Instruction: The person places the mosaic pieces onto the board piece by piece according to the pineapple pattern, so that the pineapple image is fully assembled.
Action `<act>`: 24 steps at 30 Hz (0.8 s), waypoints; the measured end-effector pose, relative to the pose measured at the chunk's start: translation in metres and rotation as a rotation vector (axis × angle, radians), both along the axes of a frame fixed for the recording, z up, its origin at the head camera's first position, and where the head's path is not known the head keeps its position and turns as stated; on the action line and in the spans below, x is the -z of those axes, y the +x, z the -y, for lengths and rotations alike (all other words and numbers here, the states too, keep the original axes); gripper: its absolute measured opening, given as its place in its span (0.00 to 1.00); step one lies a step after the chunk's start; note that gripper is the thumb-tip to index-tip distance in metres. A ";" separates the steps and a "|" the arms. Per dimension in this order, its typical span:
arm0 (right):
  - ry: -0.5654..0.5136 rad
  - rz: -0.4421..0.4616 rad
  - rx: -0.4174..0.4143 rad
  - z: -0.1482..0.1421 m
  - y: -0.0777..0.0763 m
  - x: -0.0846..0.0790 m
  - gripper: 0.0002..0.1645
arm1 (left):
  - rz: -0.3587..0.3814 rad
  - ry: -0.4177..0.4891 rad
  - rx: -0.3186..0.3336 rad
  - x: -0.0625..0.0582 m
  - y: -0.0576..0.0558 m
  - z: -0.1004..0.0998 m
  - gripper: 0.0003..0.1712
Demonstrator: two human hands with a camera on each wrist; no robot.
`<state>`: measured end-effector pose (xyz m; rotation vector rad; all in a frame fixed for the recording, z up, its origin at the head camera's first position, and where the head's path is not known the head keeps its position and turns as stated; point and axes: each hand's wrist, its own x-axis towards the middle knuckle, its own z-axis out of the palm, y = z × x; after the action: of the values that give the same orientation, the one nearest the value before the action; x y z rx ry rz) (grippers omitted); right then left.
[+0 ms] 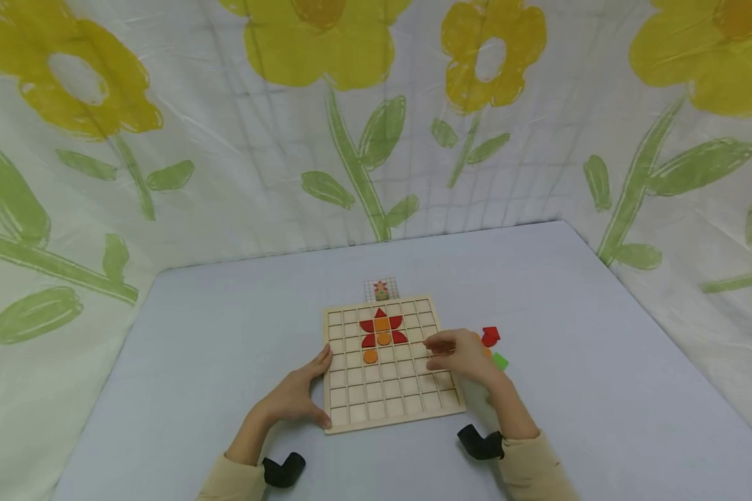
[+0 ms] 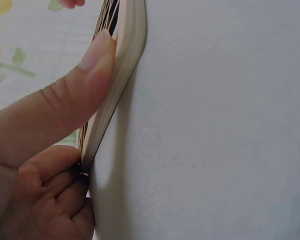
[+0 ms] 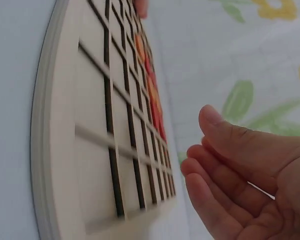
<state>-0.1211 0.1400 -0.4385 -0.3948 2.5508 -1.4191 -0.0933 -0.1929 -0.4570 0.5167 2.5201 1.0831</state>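
A wooden grid board [image 1: 376, 410] lies flat on the table, with red and orange flat tiles in its upper squares. Among them are an orange square tile [image 1: 381, 324], an orange round tile [image 1: 384, 339] and another orange round tile [image 1: 370, 356]. My left hand [image 1: 291, 396] rests along the board's left edge, thumb by the near corner and fingers farther up. In the left wrist view its thumb [image 2: 80, 85] presses against the rim. Over the board's right side hovers my right hand [image 1: 464, 355], fingers loosely bent, with nothing visible between thumb and fingertips [image 3: 197, 187].
Just behind the board lies a small pattern card [image 1: 381, 287] with a grid and a coloured figure. Loose red tiles [image 1: 491, 336] and a green tile [image 1: 500, 360] lie right of the board, partly behind the right hand. A flower-printed curtain [image 1: 257, 209] stands behind the table.
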 end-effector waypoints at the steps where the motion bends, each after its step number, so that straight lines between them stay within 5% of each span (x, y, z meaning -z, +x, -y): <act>1: 0.004 0.008 0.018 -0.006 0.001 -0.001 0.21 | 0.001 0.002 0.001 0.000 0.000 0.000 0.69; 12: 0.108 0.020 0.077 -0.049 0.011 0.001 0.21 | 0.019 0.001 -0.026 0.000 0.001 -0.001 0.69; 24: 0.244 0.060 0.077 -0.057 0.017 0.000 0.24 | 0.014 0.004 -0.020 0.000 0.001 -0.001 0.70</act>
<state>-0.1044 0.1970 -0.4390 -0.2133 2.6721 -1.1050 -0.0925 -0.1922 -0.4567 0.4840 2.5170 1.0950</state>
